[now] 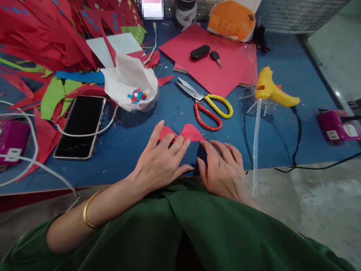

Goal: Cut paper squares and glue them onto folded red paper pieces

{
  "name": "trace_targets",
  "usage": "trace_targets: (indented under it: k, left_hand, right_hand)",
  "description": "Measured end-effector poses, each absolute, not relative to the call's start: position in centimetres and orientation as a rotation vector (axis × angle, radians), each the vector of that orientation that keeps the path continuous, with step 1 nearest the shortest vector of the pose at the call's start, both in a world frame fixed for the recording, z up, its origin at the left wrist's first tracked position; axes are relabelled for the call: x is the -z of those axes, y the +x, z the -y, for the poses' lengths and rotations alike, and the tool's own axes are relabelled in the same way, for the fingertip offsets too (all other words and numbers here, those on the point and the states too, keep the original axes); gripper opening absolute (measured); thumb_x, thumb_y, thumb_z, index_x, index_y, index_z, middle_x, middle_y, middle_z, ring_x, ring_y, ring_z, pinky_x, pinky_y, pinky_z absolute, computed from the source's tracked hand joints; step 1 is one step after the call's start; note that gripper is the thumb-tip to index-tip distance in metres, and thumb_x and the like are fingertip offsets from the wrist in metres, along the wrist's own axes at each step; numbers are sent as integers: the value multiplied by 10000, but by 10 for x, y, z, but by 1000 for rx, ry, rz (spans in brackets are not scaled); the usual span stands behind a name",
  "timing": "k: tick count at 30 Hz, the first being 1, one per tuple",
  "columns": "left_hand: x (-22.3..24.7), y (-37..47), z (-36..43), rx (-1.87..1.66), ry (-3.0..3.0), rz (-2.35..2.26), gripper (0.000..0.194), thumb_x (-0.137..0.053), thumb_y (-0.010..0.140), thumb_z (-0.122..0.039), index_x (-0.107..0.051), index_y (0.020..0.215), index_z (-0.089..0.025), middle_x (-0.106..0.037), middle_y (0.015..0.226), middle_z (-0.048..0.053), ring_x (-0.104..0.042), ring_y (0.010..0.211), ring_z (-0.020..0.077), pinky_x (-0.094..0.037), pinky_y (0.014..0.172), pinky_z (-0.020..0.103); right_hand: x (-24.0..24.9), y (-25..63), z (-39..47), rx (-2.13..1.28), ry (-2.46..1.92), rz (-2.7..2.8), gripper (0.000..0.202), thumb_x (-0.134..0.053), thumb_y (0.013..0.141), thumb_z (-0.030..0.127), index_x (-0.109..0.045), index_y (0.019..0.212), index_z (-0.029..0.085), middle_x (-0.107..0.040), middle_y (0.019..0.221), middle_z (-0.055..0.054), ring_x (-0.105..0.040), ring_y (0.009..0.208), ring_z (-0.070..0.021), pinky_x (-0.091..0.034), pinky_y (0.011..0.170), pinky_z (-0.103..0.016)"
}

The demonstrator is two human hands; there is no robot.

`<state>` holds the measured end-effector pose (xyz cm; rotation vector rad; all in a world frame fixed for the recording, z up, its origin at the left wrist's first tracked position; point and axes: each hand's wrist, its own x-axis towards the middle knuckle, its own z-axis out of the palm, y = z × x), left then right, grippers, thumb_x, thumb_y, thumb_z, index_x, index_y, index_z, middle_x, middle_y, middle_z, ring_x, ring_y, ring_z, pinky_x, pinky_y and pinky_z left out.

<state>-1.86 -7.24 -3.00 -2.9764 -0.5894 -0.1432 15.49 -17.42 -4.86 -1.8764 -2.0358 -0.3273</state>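
Note:
A small red paper piece [191, 132] with two rounded lobes lies on the blue table near its front edge. My left hand [160, 158] rests over its left part, fingers stretched out and flat on it, thumb apart. The fingertip of my right hand [222, 165] is at the paper's right tip. That hand's fingers are bent, with a gap to the thumb and nothing seen between them. Just beyond the paper lie scissors [196, 96] with one red and one yellow handle, blades parted slightly. Part of the paper is hidden under my left fingers.
A bowl [152, 94] lined with white paper holds small coloured bits. Left are a phone [80, 126], cables and a heap of red paper [42, 34]. Keys [214, 55] lie on red sheets [225, 75]. A yellow glue gun [275, 90] with a glue stick stands right.

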Motion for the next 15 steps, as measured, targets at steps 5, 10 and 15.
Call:
trace_targets:
  k: [5,10,15]
  left_hand:
    - [30,-18,73,146,-2972,583,514,-401,999,-421,-533,1369,-90,-648,1275,139,-577,1146,324,-224,1146,645]
    - [29,-17,73,165,-3003,613,503,-428,985,-400,-545,1367,-95,-657,1263,139,-584,1131,324,-227,1155,640]
    - [28,-17,72,161,-3028,636,516,-436,987,-437,-547,1353,-90,-647,1268,136,-582,1139,312,-217,1165,622]
  right_hand:
    - [50,151,170,235,-1825,2031,527,-452,961,303,-406,1445,100,-655,1316,-165,-576,1259,-278,-407,1042,-445]
    - [62,151,165,137,-1752,2179,565,-415,991,346,-375,1456,28,-602,1375,-207,-553,1291,-289,-384,1087,-469]
    - [56,158,173,275,-1953,2039,604,-464,970,399,-413,1419,-1,-641,1296,-252,-564,1267,-368,-379,1072,-540]
